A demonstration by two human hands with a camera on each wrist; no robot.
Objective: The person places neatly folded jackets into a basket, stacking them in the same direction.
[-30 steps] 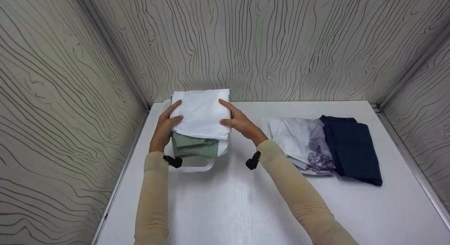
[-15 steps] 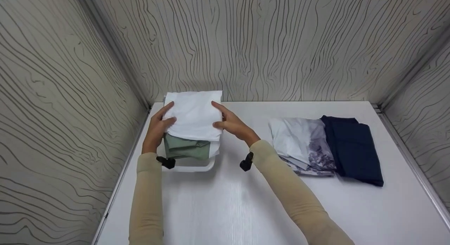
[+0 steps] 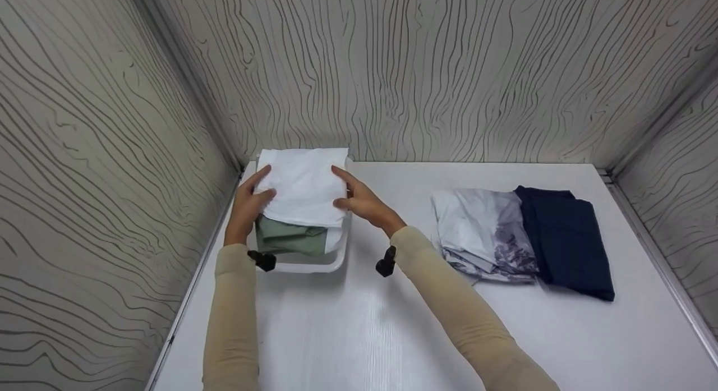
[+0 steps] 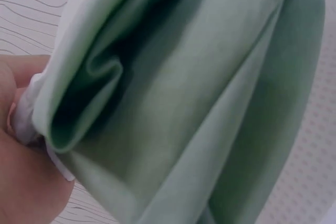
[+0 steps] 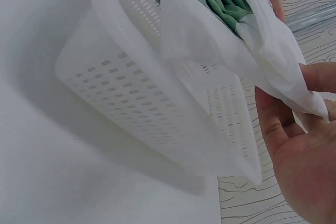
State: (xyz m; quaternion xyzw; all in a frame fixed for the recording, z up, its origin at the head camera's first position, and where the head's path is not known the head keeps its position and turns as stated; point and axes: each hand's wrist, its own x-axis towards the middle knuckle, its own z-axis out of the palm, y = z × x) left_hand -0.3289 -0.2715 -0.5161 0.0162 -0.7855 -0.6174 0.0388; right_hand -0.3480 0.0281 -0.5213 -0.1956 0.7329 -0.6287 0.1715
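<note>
Both hands hold a folded white-and-green garment over a white perforated basket. My left hand grips its left edge, thumb on top. At the opposite edge, my right hand pinches the white cloth between thumb and fingers, as the right wrist view shows. Green folds hang below the white top layer and fill most of the left wrist view. The lower part of the garment dips inside the basket's rim, and the cloth hides most of the basket's inside from the head view.
A folded white-and-purple garment lies on the right of the white table. Beside it is a folded navy garment. Patterned panels stand behind the table and along its sides.
Both hands have carried the folded garment left and slightly lower, so it now sits more squarely over the basket. More of the basket's right rim shows. The garments on the right stay put.
</note>
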